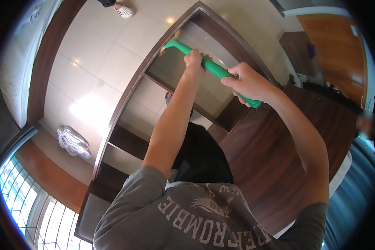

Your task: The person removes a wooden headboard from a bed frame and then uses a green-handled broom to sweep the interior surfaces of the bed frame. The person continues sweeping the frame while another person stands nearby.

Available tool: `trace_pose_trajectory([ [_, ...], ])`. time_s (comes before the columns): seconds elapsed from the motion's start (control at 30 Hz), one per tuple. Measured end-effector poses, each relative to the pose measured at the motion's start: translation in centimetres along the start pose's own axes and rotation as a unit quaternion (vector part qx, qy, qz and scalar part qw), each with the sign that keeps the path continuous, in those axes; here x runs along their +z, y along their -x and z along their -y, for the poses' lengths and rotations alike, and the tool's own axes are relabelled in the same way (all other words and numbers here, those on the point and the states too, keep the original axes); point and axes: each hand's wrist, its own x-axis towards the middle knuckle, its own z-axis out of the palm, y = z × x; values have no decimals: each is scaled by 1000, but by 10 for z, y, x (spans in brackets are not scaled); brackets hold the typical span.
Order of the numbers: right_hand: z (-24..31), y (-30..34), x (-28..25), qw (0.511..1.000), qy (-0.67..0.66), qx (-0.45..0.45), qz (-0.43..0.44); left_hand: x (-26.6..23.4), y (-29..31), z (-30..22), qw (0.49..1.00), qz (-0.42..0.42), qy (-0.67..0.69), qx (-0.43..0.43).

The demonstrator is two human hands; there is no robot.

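Observation:
With both arms stretched forward, I hold a long green handled tool [216,68] that looks like a brush. My left hand [193,61] is closed around it near its bent, narrow far end. Tan bristle-like tufts show by that tip, but the head itself is hard to make out. Nearer its butt end, on the right, my right hand [251,82] wraps the ribbed grip. Below the tool lies a dark brown wooden frame [131,92] with dividers and pale compartments. The tip is over the frame's far left edge; I cannot tell whether it touches.
A brown wooden panel [275,141] spreads at the right. Crumpled white cloth or plastic [73,141] lies on the tiled floor [87,58]. A bed with a white mattress [23,62] stands at the left, another person's white shoe [124,11] at the top. Blue curtain [352,187] hangs at the right.

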Motion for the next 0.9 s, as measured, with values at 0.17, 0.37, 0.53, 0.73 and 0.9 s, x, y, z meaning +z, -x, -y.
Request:
trace_pose_trajectory([
  [0.17, 52, -38, -14, 999, 34, 26, 34, -4, -18, -43, 996, -81, 15, 31],
  [0.37, 99, -105, -58, 996, 83, 22, 6, 41, -80, -84, 991, -118, 63, 19],
  [0.53, 154, -128, -102, 995, 97, 34, 13, 84, -216, -93, 982, -63, -146, 100],
  [0.73, 159, -141, -175, 982, 79, 124, -119, 197, -178, -90, 514, 68, -795, 314],
  [0.9, 91, -92, -224, 987, 39, 149, 40, 209, -111, 0, 987, -54, -145, 41],
])
